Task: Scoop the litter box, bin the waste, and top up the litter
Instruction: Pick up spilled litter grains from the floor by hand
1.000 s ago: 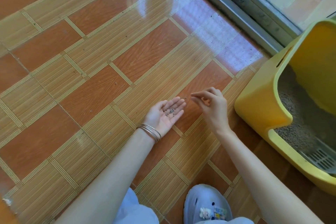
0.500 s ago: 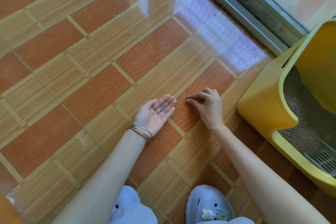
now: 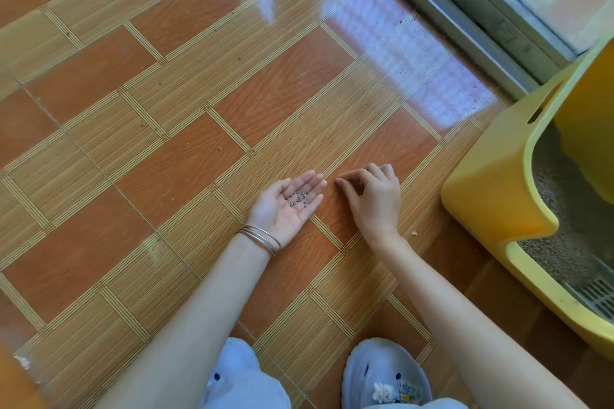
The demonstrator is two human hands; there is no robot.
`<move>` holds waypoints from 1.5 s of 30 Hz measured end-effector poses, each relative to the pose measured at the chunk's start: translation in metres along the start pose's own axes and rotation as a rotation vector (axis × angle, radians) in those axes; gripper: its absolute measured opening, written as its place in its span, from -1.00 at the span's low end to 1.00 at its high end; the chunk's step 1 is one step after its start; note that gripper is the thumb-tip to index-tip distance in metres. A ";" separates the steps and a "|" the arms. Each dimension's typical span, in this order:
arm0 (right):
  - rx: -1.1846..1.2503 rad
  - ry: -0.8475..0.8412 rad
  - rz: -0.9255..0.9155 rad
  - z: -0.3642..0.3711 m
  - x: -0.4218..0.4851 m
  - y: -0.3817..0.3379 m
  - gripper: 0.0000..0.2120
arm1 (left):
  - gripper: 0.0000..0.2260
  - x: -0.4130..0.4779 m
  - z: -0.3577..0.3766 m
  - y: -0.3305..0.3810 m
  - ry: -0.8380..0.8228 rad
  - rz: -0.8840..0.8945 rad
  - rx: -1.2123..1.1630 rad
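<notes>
Since the earlier frame, the right hand [image 3: 375,199] has been lowered to the tiled floor [image 3: 166,149], fingertips pinched together there; what is pinched cannot be told. Litter granules [image 3: 300,196] are cupped in the spread, palm-up left hand [image 3: 287,206]. At the right edge stands the yellow litter box [image 3: 491,196].

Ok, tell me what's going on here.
A person crouches on the tiled floor beside a yellow litter box, picking up stray litter by hand. The left hand lies palm up, cupping a few small grey litter grains. The right hand reaches its fingertips to the floor just beside it. The box holds litter.
</notes>
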State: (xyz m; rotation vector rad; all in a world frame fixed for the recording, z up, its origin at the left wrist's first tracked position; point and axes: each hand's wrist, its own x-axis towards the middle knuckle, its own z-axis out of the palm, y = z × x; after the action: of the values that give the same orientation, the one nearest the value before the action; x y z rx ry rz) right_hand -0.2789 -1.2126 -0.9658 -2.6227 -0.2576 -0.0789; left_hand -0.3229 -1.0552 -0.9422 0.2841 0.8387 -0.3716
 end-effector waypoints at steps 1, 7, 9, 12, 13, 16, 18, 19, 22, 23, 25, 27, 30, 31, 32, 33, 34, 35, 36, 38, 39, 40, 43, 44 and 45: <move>-0.043 -0.005 -0.028 0.001 0.000 -0.001 -0.88 | -0.69 0.000 0.000 0.000 0.002 0.001 0.005; 0.035 -0.125 -0.055 -0.010 0.004 -0.015 -0.91 | -0.69 -0.006 0.005 -0.001 0.022 0.023 0.009; 0.254 -0.202 -0.117 -0.025 0.002 -0.028 -0.92 | -0.69 -0.008 0.009 -0.001 0.022 0.033 0.023; 0.283 -0.257 -0.233 -0.042 -0.001 -0.043 -0.93 | -0.68 -0.012 0.022 -0.001 0.008 0.045 0.072; 0.282 -0.256 -0.218 -0.047 0.000 -0.044 -0.92 | -0.69 -0.014 0.027 -0.002 -0.002 0.046 0.071; 0.292 -0.176 -0.149 -0.064 0.005 -0.044 -0.91 | -0.70 -0.021 0.040 -0.003 -0.036 0.044 0.071; 0.274 -0.144 -0.144 -0.076 0.006 -0.046 -0.94 | -0.70 -0.026 0.048 -0.004 -0.046 0.038 0.074; 0.246 -0.138 -0.160 -0.081 0.007 -0.048 -0.92 | -0.70 -0.028 0.051 -0.003 -0.043 0.036 0.070; 0.139 -0.130 -0.181 -0.104 0.010 -0.051 -0.77 | -0.69 -0.034 0.065 0.005 -0.027 0.015 0.075; 0.103 -0.128 -0.180 -0.115 0.013 -0.053 -0.72 | -0.69 -0.039 0.072 0.009 -0.018 0.008 0.077; 0.022 -0.124 -0.179 -0.143 0.021 -0.058 -0.65 | -0.70 -0.055 0.094 0.019 0.004 0.008 0.064; -0.072 -0.148 -0.176 -0.174 0.031 -0.067 -0.61 | -0.70 -0.080 0.123 0.031 0.016 0.012 0.057; -0.210 -0.217 -0.142 -0.232 0.049 -0.086 -0.56 | -0.67 -0.130 0.180 0.051 0.031 0.005 0.067; -0.250 -0.232 -0.121 -0.254 0.055 -0.096 -0.53 | -0.65 -0.148 0.201 0.057 0.036 0.006 0.067; -0.282 -0.239 -0.104 -0.278 0.060 -0.107 -0.52 | -0.65 -0.167 0.223 0.064 0.034 0.008 0.070; -0.304 -0.240 -0.090 -0.302 0.065 -0.120 -0.50 | -0.65 -0.186 0.246 0.069 0.030 0.015 0.074; -0.322 -0.234 -0.085 -0.328 0.070 -0.133 -0.49 | -0.66 -0.207 0.269 0.075 0.023 0.021 0.079; -0.337 -0.227 -0.089 -0.354 0.074 -0.147 -0.49 | -0.67 -0.228 0.292 0.080 0.017 0.025 0.085; -0.351 -0.214 -0.099 -0.381 0.078 -0.160 -0.48 | -0.67 -0.250 0.315 0.084 0.007 0.026 0.094; -0.360 -0.178 -0.115 -0.435 0.085 -0.188 -0.46 | -0.67 -0.295 0.361 0.092 -0.025 0.018 0.111; -0.359 -0.165 -0.123 -0.463 0.087 -0.203 -0.46 | -0.68 -0.319 0.383 0.095 -0.043 0.012 0.121; -0.356 -0.156 -0.129 -0.490 0.088 -0.217 -0.46 | -0.68 -0.343 0.405 0.097 -0.060 0.004 0.134; -0.342 -0.117 -0.114 -0.570 0.086 -0.259 -0.52 | -0.70 -0.414 0.465 0.101 -0.086 -0.028 0.170; -0.340 -0.099 -0.093 -0.595 0.083 -0.271 -0.53 | -0.70 -0.435 0.481 0.101 -0.089 -0.048 0.185; -0.334 -0.077 -0.063 -0.618 0.080 -0.282 -0.53 | -0.66 -0.454 0.497 0.102 -0.087 -0.063 0.206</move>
State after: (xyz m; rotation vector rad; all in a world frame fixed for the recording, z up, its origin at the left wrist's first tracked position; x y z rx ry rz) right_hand -0.2613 -1.2588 -0.2834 -2.9538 -0.3837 -0.0451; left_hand -0.2249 -1.0617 -0.2681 0.4306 0.7263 -0.5275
